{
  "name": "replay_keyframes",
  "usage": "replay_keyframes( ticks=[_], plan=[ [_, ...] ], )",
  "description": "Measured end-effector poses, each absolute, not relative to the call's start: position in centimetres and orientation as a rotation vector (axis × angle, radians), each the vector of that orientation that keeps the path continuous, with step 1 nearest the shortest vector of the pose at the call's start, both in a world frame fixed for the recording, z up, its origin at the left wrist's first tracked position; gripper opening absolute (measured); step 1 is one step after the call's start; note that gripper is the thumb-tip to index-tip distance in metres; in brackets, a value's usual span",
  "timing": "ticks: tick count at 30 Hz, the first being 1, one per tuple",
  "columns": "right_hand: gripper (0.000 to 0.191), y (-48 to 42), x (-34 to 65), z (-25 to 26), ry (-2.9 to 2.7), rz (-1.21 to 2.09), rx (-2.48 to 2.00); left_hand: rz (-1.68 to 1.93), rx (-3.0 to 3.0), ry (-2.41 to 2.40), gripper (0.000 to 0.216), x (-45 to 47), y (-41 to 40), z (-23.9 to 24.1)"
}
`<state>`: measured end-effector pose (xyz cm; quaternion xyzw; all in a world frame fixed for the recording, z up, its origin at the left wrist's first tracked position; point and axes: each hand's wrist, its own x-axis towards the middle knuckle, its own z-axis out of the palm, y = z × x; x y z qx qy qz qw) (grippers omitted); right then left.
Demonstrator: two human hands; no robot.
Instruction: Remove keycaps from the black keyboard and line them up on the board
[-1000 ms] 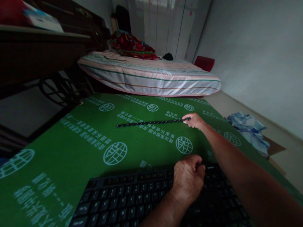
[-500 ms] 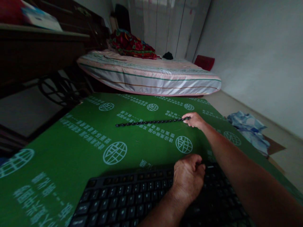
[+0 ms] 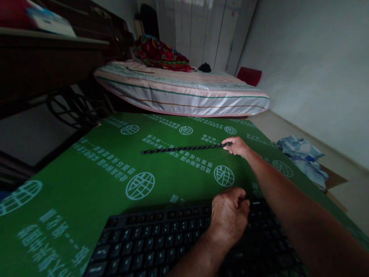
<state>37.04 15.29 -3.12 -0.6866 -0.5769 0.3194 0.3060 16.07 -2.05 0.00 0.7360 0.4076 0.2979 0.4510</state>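
Observation:
A long black beaded strip (image 3: pixel 181 149) lies stretched out on the green printed board (image 3: pixel 95 181). My right hand (image 3: pixel 238 146) reaches far across the board and pinches the strip's right end. My left hand (image 3: pixel 229 218) rests on a black keyboard (image 3: pixel 150 242) at the near edge, its fingers curled into a fist on the keyboard's upper rim; what is under them is hidden.
Beyond the board a striped mattress (image 3: pixel 184 92) carries a red patterned cloth (image 3: pixel 161 55). A dark wooden table (image 3: pixel 52 57) stands at the left. A crumpled blue cloth (image 3: pixel 302 156) on cardboard lies on the floor at the right, by the grey wall.
Almost nothing has moved. My right hand with the strip's end has shifted very slightly away; the left hand stays on the keyboard.

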Motion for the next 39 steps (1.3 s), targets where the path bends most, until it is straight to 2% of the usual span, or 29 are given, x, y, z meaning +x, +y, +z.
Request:
replay_keyframes(
  ticks=[10, 19, 27, 35, 39],
  plan=[
    [0.036, 15.1, 36.8, -3.1, -1.424, 0.844, -1.819, 0.736, 1.829, 1.02, 0.011, 16.0, -2.1, 0.0],
    [0.039, 11.2, 36.6, -1.0, -1.233, 0.664, -1.782, 0.83, 1.749, 0.989, 0.013, 16.2, -1.9, -0.1],
    [0.045, 1.2, 35.4, 2.0, -1.238, 0.614, -1.704, 1.095, 1.321, 0.851, 0.009, 16.7, -1.2, 0.2],
    [0.031, -10.8, 32.0, 2.7, -1.218, 0.507, -1.667, 1.268, 1.095, 0.7, 0.006, 16.1, -0.7, 3.9],
    [0.025, -14.3, 29.9, 1.3, -1.224, 0.222, -1.758, 1.309, 1.134, 0.62, 0.005, 15.4, -1.4, 6.7]
  ],
)
